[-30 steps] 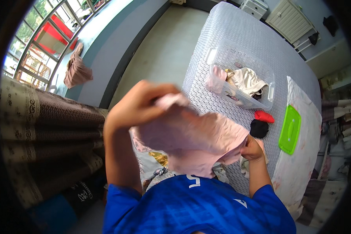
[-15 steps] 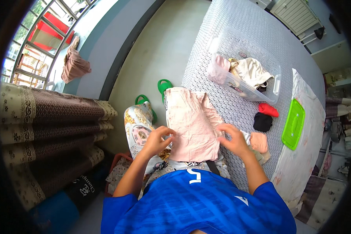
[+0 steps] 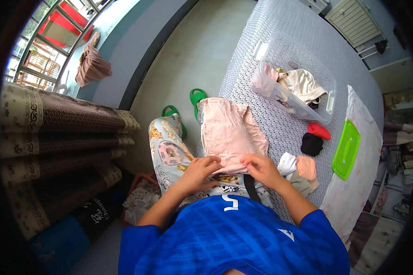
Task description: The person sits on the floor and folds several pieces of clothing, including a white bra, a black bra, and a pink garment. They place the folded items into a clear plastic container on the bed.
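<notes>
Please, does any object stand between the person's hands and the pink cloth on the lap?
No, nothing visible does. The left hand and the right hand are both at the near edge of the pink cloth. The clear plastic box and folded peach cloth lie off to the right, on the bed.

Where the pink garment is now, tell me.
In the head view's centre, the pink garment lies over the patterned trousers, with the left hand and right hand at its near edge.
</notes>
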Demonstrator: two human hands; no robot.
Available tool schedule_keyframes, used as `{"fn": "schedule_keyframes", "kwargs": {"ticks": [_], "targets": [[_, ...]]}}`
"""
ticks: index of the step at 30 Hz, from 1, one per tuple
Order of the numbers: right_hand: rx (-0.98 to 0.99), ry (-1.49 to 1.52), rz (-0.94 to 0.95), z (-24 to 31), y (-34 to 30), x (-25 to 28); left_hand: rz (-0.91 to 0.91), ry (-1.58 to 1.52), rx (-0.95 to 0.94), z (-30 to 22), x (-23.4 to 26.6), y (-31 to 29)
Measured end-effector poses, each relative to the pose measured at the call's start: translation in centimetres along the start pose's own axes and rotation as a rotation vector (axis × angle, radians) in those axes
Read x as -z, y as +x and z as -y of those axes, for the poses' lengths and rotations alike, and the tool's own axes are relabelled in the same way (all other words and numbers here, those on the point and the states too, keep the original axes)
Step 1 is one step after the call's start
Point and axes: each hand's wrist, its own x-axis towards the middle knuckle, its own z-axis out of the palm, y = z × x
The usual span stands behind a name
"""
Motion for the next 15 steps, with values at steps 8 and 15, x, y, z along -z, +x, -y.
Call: {"fn": "schedule_keyframes", "kwargs": {"ticks": [8,15], "targets": [[0.153,-0.207,-0.047,1.4,0.0,2.1,-0.258,-0.369,0.087,0.5,2.6,1.9],[-0.051,0.274,-0.032,-3.5,-0.3,3.1,-0.193,-0.514,0.263,-0.5,3.3,1.2]]}}
